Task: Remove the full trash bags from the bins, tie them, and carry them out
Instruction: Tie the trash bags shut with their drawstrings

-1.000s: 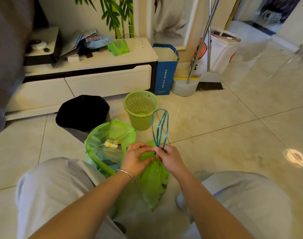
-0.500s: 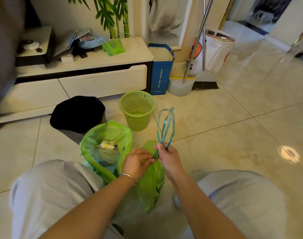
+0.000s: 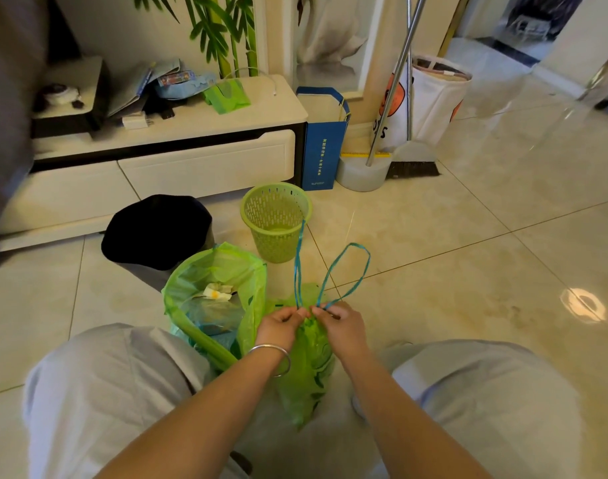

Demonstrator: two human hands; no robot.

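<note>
**Drawstring loops split apart, knot not yet made**

Since the earlier frame the two blue drawstring loops (image 3: 330, 271), which stood bunched together, have spread apart, one to each hand, and both hands have dropped lower onto the bag's neck.

Largest first: the open green trash bag (image 3: 223, 271) with waste inside sits on the floor beside the left knee, mouth wide, untied; it could tip and spill if a knee knocks it. The small green trash bag (image 3: 309, 378) hangs between the knees, neck gathered. Left hand (image 3: 278, 326) has fingers curled, pinching one loop's base at the neck; right hand (image 3: 340, 323) pinches the other.

Risks: the thin string slips from either pinch and the neck reopens; loops tangle when crossed; a hard pull tears the thin plastic; a loose knot fails in carrying.
</note>
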